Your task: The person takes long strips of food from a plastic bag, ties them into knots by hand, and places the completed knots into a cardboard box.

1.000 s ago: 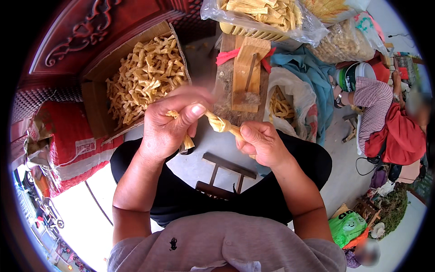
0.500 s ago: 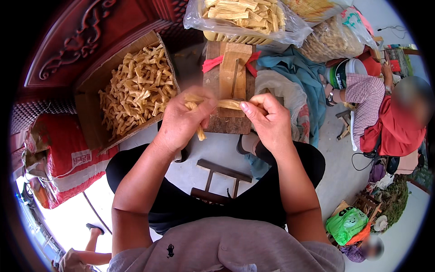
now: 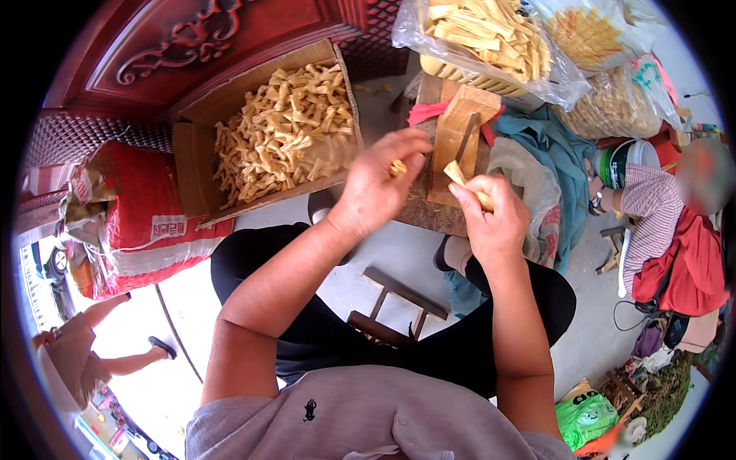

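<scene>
My right hand [image 3: 497,215] is closed round a pale yellow folded strip [image 3: 455,173]; one end sticks up past the thumb and another bit shows below the fingers. My left hand [image 3: 387,176] is curled, with a small yellow piece [image 3: 398,168] showing between its fingers. The hands are apart, in front of a wooden block [image 3: 460,115] that carries a thin dark metal bar [image 3: 465,138]. This block sits on a worn wooden bench [image 3: 429,213], with red cloth [image 3: 426,113] tied round it. Whether the two yellow pieces are separate I cannot tell.
To the left stands a cardboard box [image 3: 201,170] full of knotted yellow pieces. A yellow basket [image 3: 479,80] lined with plastic holds loose strips. A red sack [image 3: 138,199] lies at left. A small wooden stool [image 3: 402,291] is between my legs. Another person's red garment [image 3: 682,264] shows at right.
The strip stretched between both hands is no longer drawn across; the hands have parted, the right one keeping a strip upright. The view has shifted, so the box and bench appear further right.
</scene>
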Tool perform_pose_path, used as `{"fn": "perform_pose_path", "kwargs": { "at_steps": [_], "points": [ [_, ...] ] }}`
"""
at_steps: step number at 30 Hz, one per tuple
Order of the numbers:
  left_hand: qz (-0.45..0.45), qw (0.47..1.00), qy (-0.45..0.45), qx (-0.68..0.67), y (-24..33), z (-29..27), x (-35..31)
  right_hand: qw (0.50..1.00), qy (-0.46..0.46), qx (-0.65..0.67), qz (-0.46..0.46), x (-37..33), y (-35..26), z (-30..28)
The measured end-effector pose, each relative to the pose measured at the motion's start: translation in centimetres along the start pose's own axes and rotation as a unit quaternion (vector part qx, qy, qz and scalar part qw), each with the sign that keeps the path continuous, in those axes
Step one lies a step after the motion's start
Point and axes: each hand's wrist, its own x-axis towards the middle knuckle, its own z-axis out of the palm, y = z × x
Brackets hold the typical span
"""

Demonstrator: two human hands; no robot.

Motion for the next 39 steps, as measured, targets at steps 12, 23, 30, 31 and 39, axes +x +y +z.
{"fn": "perform_pose_path", "kwargs": {
  "at_steps": [12,23,30,31,39],
  "points": [
    [-0.202,0.757,-0.559,-0.272,6.2,-0.6,-4.4,0.977,-0.059,0.17,-0.116,0.2,-1.0,-2.6],
    [-0.345,0.907,-0.112,-0.216,3.7,-1.6,-2.6,0.985,-0.042,0.06,-0.157,-0.3,-0.6,0.5],
    [-0.453,0.818,-0.265,-0.237,3.6,-0.5,-4.2,0.957,-0.076,0.167,-0.224,-0.9,-2.0,0.8],
    [-0.436,0.805,-0.311,-0.256,4.1,-0.8,-4.5,0.955,-0.076,0.191,-0.215,-0.8,-1.7,0.5],
    [-0.111,0.892,-0.379,-0.22,6.1,-3.3,-3.4,0.966,-0.156,0.201,0.05,-0.8,-2.0,-1.1]
  ]
}}
